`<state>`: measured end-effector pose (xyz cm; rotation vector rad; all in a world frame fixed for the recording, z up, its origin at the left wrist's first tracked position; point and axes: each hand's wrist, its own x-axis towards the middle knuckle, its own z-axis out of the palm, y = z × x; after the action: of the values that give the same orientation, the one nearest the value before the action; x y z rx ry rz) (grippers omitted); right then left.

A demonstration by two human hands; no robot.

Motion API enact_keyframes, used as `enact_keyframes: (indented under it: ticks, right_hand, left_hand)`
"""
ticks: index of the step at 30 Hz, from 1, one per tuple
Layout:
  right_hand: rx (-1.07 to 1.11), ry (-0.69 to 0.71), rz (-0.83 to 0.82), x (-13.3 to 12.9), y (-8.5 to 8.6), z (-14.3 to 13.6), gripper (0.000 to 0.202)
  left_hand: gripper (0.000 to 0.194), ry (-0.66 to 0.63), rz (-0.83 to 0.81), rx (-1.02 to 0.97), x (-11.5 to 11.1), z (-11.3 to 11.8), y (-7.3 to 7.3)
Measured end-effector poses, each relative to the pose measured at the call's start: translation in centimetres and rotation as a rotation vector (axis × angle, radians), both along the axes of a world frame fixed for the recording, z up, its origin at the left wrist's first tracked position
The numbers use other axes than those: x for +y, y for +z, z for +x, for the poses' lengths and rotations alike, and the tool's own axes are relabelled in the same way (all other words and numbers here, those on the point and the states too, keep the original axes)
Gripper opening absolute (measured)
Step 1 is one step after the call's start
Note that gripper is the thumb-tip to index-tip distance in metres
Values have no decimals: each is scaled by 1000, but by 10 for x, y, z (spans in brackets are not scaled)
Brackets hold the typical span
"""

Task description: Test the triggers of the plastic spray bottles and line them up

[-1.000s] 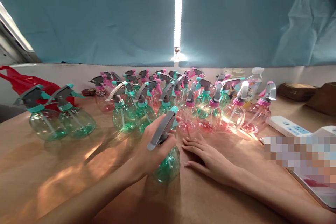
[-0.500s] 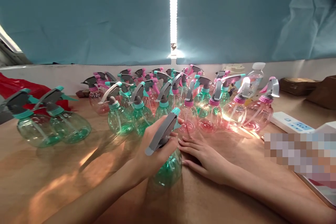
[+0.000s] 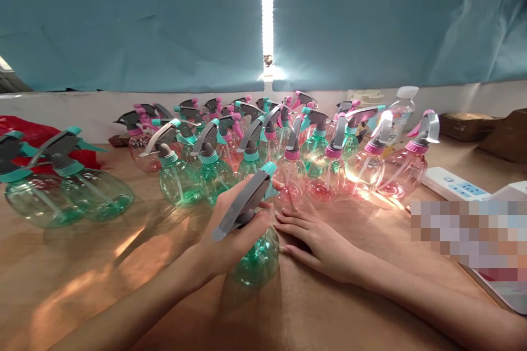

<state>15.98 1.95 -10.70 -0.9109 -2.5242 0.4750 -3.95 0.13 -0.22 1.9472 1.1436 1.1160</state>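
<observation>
A green, see-through spray bottle with a grey and teal trigger head stands on the table in front of me. My left hand is wrapped round its neck, just under the head. Flat on the table to the right of it lies my right hand, fingers stretched toward the bottle and holding nothing. Its fingertips are close to the bottle; whether they touch it I cannot tell. Beyond my hands stands a cluster of green and pink spray bottles, among them a pink spray bottle and a green spray bottle.
Two green spray bottles stand apart at the left, one of them a pale green bottle, before a red plastic bag. On the right are a white power strip, a clear plastic bottle and brown boxes. A bright light strip hangs ahead.
The whole view has shifted slightly, with things sitting a little higher and mostly further left. My left hand keeps its hold on the spray bottle, and my right hand still lies flat.
</observation>
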Motion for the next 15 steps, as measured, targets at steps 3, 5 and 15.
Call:
enact_keyframes:
  ticks: [3, 5, 15]
  right_hand:
    - [-1, 3, 7, 0, 0, 0, 48]
    - [0, 3, 13, 0, -1, 0, 48]
    - [-1, 4, 33, -1, -3, 0, 48]
  left_hand:
    - [20, -24, 10, -6, 2, -2, -1]
    - [22, -54, 31, -18, 5, -4, -4]
    - [23, -101, -9, 30, 3, -7, -3]
